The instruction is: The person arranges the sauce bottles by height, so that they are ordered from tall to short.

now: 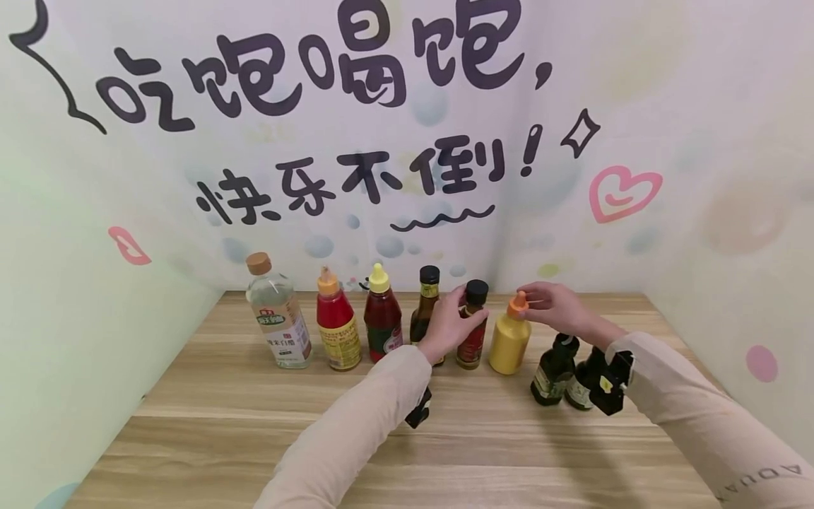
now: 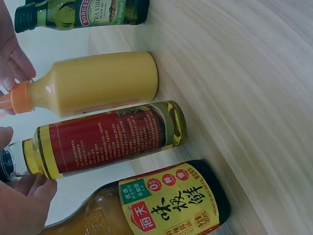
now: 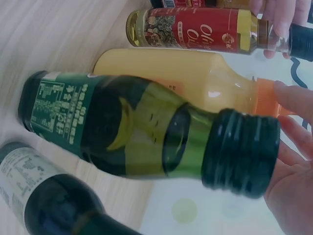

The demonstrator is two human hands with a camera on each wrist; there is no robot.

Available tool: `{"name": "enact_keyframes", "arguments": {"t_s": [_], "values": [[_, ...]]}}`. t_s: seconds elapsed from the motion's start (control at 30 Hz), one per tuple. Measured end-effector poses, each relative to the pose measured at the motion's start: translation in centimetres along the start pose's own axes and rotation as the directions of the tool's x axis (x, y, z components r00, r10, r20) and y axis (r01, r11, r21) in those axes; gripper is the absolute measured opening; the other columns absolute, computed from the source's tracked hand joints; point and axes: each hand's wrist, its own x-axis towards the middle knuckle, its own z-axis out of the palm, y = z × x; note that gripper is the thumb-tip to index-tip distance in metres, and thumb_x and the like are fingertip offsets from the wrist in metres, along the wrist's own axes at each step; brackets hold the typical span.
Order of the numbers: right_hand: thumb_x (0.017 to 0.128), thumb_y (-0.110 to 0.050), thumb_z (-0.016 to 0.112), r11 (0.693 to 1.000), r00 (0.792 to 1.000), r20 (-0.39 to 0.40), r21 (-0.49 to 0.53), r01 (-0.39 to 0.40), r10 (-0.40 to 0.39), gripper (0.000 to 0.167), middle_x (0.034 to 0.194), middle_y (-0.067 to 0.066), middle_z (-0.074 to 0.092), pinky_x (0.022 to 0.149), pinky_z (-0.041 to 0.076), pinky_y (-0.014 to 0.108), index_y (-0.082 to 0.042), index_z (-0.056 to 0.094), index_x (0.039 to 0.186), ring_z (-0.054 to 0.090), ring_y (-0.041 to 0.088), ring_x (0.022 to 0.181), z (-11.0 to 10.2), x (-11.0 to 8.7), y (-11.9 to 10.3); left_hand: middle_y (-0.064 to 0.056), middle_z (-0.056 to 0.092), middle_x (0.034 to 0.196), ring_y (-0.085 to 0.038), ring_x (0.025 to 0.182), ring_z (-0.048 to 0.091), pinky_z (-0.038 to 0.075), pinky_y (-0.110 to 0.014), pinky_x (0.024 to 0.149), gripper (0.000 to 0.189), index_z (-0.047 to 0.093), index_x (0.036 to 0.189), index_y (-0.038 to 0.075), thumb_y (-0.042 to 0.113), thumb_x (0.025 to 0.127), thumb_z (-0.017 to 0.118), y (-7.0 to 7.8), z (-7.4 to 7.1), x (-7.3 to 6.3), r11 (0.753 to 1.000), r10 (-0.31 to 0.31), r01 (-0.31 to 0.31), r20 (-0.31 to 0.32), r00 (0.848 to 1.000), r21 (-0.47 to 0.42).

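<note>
My left hand (image 1: 450, 324) grips the neck of a red-labelled olive oil bottle (image 1: 471, 345) under its black cap; thumb and fingers lie on either side of the neck in the left wrist view. With thumb and fingers, my right hand (image 1: 561, 307) pinches the orange cap of a yellow squeeze bottle (image 1: 509, 345), just right of the oil. Both bottles stand upright on the wooden table (image 1: 483, 452). A soy sauce bottle (image 2: 168, 205) stands left of the oil, partly hidden by my left hand. Below my right wrist is a green Borges olive oil bottle (image 3: 112, 122).
Further left in the row stand a dark red sauce bottle (image 1: 383, 322) with a yellow tip, a red squeeze bottle (image 1: 339, 332), and a clear white vinegar bottle (image 1: 280, 322). Another dark bottle (image 1: 580, 385) is beside the Borges one. A printed cloth (image 1: 445, 240) hangs behind.
</note>
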Motion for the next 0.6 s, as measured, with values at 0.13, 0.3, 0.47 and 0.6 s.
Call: {"name": "enact_keyframes", "arguments": {"t_s": [0.13, 0.3, 0.47, 0.6], "values": [[0.085, -0.012, 0.059, 1.0, 1.0, 0.009, 0.006, -0.013, 0.013, 0.045, 0.117, 0.03, 0.048, 0.081, 0.046, 0.044, 0.01, 0.043, 0.121, 0.049, 0.042, 0.105, -0.5, -0.3, 0.1, -0.013, 0.049, 0.124, -0.023, 0.113, 0.048, 0.041, -0.033, 0.09, 0.058, 0.037, 0.132, 0.005, 0.023, 0.083, 0.062, 0.1, -0.1, -0.4, 1.0, -0.008, 0.008, -0.009, 1.0, -0.004], [0.087, -0.017, 0.057, 1.0, 1.0, 0.0, -0.013, -0.025, 0.025, 0.047, 0.12, 0.031, 0.046, 0.082, 0.045, 0.046, 0.01, 0.042, 0.123, 0.048, 0.043, 0.106, -1.2, -0.9, 0.1, -0.013, 0.046, 0.127, -0.023, 0.115, 0.046, 0.041, -0.036, 0.09, 0.061, 0.034, 0.133, 0.006, 0.018, 0.082, 0.063, 0.4, -0.1, -0.9, 0.999, 0.032, -0.034, -0.048, 0.998, -0.04], [0.088, -0.017, 0.056, 0.999, 0.999, -0.007, -0.005, -0.031, 0.031, 0.047, 0.12, 0.03, 0.046, 0.083, 0.045, 0.046, 0.008, 0.041, 0.125, 0.047, 0.042, 0.108, -1.7, -1.5, 0.3, -0.011, 0.043, 0.128, -0.023, 0.114, 0.045, 0.04, -0.036, 0.091, 0.063, 0.033, 0.133, 0.007, 0.014, 0.08, 0.065, 0.3, 0.0, -1.2, 0.994, 0.1, -0.105, -0.098, 0.99, -0.038], [0.089, -0.019, 0.054, 1.0, 1.0, -0.017, -0.004, -0.021, 0.021, 0.048, 0.119, 0.031, 0.046, 0.084, 0.044, 0.047, 0.008, 0.04, 0.125, 0.047, 0.042, 0.108, -2.3, -2.1, 0.5, -0.011, 0.042, 0.127, -0.022, 0.112, 0.046, 0.04, -0.033, 0.091, 0.061, 0.034, 0.132, 0.008, 0.013, 0.08, 0.065, 0.4, -0.2, -1.4, 0.988, 0.148, -0.152, -0.131, 0.98, -0.018]]}}
